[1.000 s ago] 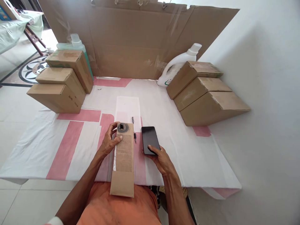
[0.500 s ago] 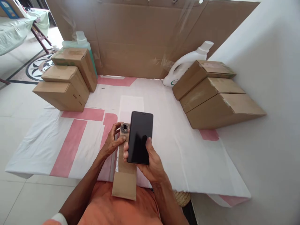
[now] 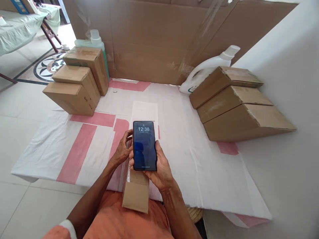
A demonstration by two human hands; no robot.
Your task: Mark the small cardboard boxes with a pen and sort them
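Light floor tiles and a pale wall are seen around a cloth-covered table, white with pink bands. Its far side is closed off by an upright cardboard panel, on which clear tape is stuck. At the left, three cartons are grouped in front of a bottle of green liquid; at the right, three boxes are set close together, and a white jug is partly hidden behind them. Another table, draped in pale green, is seen in the upper left corner, near a round floor pattern.

At the near edge, a dark smartphone is held over a long, narrow piece of cardboard. The phone is clasped in the right hand, the thumb being laid at its right edge and fingertips being curled round the left. 12:38 is shown on the lit screen. Much of the cardboard is covered by the phone; its near end is seen against an orange garment. The left hand is placed just beside the phone, fingers bent; whether the cardboard is gripped cannot be told, since the contact is hidden.
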